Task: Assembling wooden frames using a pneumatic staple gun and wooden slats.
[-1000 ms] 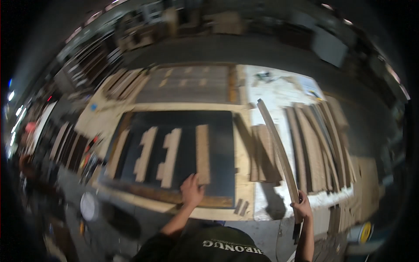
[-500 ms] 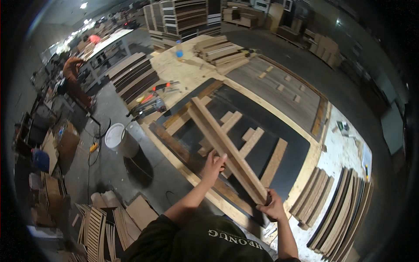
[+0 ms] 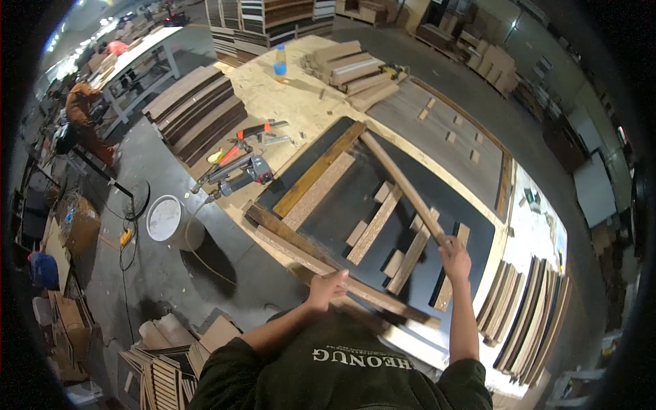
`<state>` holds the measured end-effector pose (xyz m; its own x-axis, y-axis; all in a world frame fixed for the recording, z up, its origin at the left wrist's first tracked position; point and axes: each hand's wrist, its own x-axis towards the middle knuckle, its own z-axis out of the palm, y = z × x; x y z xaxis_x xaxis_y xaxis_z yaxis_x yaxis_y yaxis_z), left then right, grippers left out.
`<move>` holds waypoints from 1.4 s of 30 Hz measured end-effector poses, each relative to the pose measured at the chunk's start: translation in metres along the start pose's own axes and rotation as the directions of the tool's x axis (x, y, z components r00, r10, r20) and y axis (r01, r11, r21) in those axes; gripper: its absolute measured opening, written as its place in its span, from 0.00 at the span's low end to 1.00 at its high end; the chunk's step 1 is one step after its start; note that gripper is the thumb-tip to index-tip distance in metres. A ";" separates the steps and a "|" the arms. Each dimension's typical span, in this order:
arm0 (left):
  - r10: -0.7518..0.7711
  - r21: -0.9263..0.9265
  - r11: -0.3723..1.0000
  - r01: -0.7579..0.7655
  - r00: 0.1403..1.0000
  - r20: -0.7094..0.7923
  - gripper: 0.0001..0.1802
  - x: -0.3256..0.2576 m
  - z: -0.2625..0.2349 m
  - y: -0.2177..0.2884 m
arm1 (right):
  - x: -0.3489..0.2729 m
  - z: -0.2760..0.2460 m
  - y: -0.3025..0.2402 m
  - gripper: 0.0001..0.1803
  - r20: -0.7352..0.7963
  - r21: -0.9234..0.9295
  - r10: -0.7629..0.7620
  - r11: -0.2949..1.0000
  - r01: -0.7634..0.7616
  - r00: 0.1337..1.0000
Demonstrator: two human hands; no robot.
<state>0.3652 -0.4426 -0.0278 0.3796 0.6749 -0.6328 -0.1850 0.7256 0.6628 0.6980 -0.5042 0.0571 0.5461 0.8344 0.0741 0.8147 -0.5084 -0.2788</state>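
My left hand (image 3: 326,290) is closed around a long wooden strip (image 3: 383,298), which lies slantwise along the near side of a black panel (image 3: 320,217). Another long wooden strip (image 3: 403,179) is gripped at its near end by my right hand (image 3: 456,260); its far end reaches the panel's far edge. On the panel, several chipboard strips (image 3: 374,225) and short wooden blocks (image 3: 394,263) lie spaced apart. Brown strips (image 3: 320,169) run along its left and near edges. Whether the held strips touch the panel is hard to tell.
A nail gun (image 3: 246,172) lies at the table's left, beside stacked strips (image 3: 195,113). Beyond are a blue bottle (image 3: 280,61) and a grey panel (image 3: 437,126) with blocks. More strips (image 3: 529,321) are stacked right. A white bucket (image 3: 179,222) stands on the floor; a person (image 3: 89,119) works far left.
The two strips, held together before, are now apart. My right hand has moved up and away with one; my left has drawn the other toward the near edge.
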 end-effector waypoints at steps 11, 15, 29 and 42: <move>-0.236 0.202 0.960 0.196 0.951 0.201 0.33 0.021 -0.029 0.031 | -0.129 0.072 -0.086 0.28 0.175 0.321 -0.282 0.922 0.216 0.943; -0.291 0.603 0.798 -0.017 0.864 0.410 0.26 0.040 -0.078 0.029 | -0.142 0.076 -0.084 0.25 0.065 0.356 -0.226 0.915 0.189 0.972; 0.128 0.575 0.769 -0.278 0.949 0.287 0.15 0.055 -0.078 0.107 | -0.121 0.090 -0.080 0.26 0.005 0.381 -0.045 0.924 0.040 0.999; 0.653 0.809 0.248 -0.532 0.709 0.266 0.11 0.085 -0.116 0.150 | -0.128 0.059 -0.050 0.25 0.125 0.314 -0.074 0.949 0.031 0.989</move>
<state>0.2644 -0.2606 -0.0285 0.3897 0.9165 0.0904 0.4856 -0.2880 0.8254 0.5756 -0.5728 0.0056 0.4558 0.8897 -0.0260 0.7289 -0.3898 -0.5628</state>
